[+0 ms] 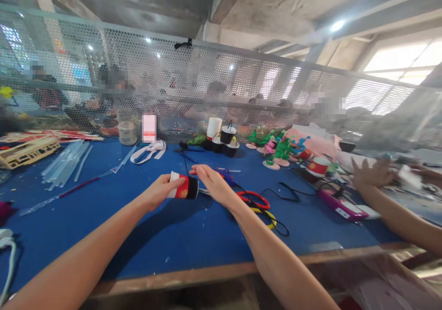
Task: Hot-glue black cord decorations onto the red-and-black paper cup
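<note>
Left hand (159,191) grips the paper cup (183,186) sideways; right hand (214,184), open, apparently touches its black base.

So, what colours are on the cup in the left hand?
Red, white and black cup, clearest in the head view.

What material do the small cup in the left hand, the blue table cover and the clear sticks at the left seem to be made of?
The cup held by the left hand looks like paper: matte white wall, printed red and black band. The table cover seems to be felt or similar cloth: flat blue, no shine, lint specks. The clear sticks look like translucent plastic, possibly glue sticks.
</note>
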`<state>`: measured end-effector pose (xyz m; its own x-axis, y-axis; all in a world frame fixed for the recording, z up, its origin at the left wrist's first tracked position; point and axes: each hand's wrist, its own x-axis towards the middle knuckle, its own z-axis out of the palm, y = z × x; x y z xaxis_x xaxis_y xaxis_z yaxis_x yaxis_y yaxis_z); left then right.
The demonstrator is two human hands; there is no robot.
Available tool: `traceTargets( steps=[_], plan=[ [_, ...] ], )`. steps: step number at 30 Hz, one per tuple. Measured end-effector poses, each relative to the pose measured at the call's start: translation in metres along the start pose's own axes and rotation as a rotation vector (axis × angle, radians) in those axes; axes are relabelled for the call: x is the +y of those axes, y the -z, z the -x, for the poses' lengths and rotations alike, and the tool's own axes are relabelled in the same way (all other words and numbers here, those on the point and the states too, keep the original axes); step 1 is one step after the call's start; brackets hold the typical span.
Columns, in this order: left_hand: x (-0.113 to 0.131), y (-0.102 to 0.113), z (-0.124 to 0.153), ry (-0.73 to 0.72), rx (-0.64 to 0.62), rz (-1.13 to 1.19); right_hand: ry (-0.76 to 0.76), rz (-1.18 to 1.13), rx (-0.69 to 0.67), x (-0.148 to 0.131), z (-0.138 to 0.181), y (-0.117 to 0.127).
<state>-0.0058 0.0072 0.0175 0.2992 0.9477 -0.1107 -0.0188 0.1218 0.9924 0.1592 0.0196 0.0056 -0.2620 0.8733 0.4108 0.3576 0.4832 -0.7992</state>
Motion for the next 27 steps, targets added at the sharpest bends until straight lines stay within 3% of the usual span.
traceTargets(
  steps=[3,8,17,20,24,27],
  plan=[
    [-0.001,0.001,0.000,-0.014,-0.047,-0.068,-0.017,-0.051,-0.093,0.000,0.001,-0.006],
    [-0.001,0.000,0.002,0.018,-0.113,-0.110,0.000,-0.174,-0.114,-0.006,0.001,-0.010],
    [-0.014,-0.006,-0.002,0.064,0.007,-0.147,0.099,-0.058,-0.128,-0.013,0.001,-0.017],
    [-0.012,-0.008,0.000,0.065,0.027,-0.162,0.027,-0.186,-0.134,-0.015,-0.003,-0.017],
    [-0.008,-0.015,0.007,0.057,-0.065,-0.236,-0.164,-0.377,-0.120,-0.021,-0.024,-0.016],
    [-0.005,-0.020,0.013,0.063,-0.117,-0.311,-0.228,-0.308,-0.079,-0.025,-0.048,-0.012]
  ],
)
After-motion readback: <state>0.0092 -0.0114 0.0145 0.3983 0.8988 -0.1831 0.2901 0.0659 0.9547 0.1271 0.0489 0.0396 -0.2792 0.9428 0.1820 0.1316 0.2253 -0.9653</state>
